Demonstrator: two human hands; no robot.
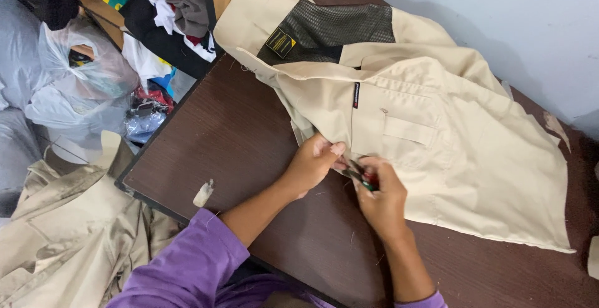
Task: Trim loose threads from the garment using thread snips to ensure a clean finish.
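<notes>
A beige shirt (449,133) with a chest pocket and a black mesh lining lies spread on a dark brown table (224,146). My left hand (314,161) pinches the shirt's front edge near its lower corner. Right beside it, my right hand (382,197) grips a small thread snipper (362,177) with a red and green handle, its tip at the fabric edge that the left hand holds. Both arms wear purple sleeves.
Left of the table, clear plastic bags (81,77) and a heap of coloured clothes (168,14) are piled up. Another beige garment (68,227) lies below the table's left corner. A pale wall runs along the far right. Chipped spots mark the table's edges.
</notes>
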